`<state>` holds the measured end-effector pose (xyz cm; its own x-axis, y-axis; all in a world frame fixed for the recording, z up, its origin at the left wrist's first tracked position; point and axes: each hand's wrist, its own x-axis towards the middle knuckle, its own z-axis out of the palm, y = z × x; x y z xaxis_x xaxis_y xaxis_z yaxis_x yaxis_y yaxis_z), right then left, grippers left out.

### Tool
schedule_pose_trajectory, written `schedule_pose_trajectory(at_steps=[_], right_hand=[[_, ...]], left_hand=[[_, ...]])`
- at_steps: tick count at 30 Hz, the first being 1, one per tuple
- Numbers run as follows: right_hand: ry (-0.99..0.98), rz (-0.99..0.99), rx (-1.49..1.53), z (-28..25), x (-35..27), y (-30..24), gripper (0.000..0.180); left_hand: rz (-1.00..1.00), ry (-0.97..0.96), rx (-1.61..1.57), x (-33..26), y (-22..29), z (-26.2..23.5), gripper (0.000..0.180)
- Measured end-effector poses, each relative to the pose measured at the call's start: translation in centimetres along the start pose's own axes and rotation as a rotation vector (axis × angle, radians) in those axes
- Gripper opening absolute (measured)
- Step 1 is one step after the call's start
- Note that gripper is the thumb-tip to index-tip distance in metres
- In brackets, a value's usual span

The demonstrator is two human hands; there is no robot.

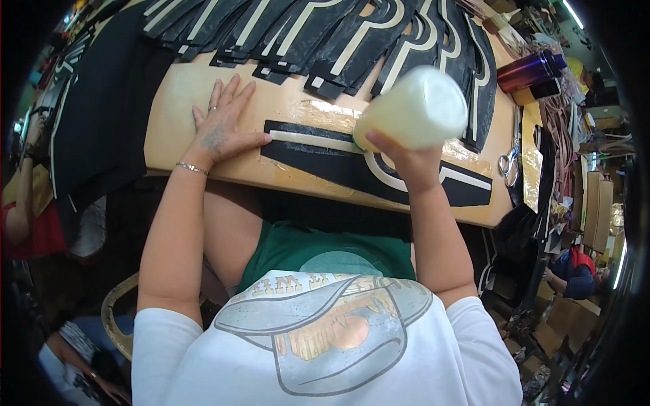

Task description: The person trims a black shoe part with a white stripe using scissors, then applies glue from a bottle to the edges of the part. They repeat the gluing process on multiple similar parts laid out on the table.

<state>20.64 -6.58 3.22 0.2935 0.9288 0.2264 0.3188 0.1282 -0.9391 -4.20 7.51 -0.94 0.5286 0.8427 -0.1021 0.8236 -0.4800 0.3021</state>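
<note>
A flat black panel (318,164) lies along the near edge of the tan table, with a cream strip (308,139) running along it and bending into a curve under my right forearm. My left hand (223,128) is spread flat on the tabletop, its thumb touching the panel's left end. In my right hand (409,162) is a translucent squeeze bottle (430,101) of pale liquid. It is tilted, base up and to the right, its lower end close to the strip. The nozzle is mostly hidden, so I cannot tell whether liquid is coming out.
Several black panels with cream strips (365,40) lie overlapping across the far side. Scissors (510,164) and a purple-blue flask (527,72) are at the right edge. Black sheet material (101,108) hangs at the left. Cardboard boxes (596,210) and other people are beyond the table.
</note>
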Motion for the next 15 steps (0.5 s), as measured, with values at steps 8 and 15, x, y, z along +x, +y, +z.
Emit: schedule_pose_trajectory(at_steps=[8, 15], right_hand=[[0.273, 0.068, 0.01, -9.0, -7.6, 1.2, 0.056], [0.095, -0.221, -0.32, -4.6, -7.4, 0.5, 0.057]], left_hand=[[0.01, 0.019, 0.004, -0.4, 0.1, -0.1, 0.096], [0.019, 0.01, -0.021, -0.1, 0.1, 0.0, 0.096]])
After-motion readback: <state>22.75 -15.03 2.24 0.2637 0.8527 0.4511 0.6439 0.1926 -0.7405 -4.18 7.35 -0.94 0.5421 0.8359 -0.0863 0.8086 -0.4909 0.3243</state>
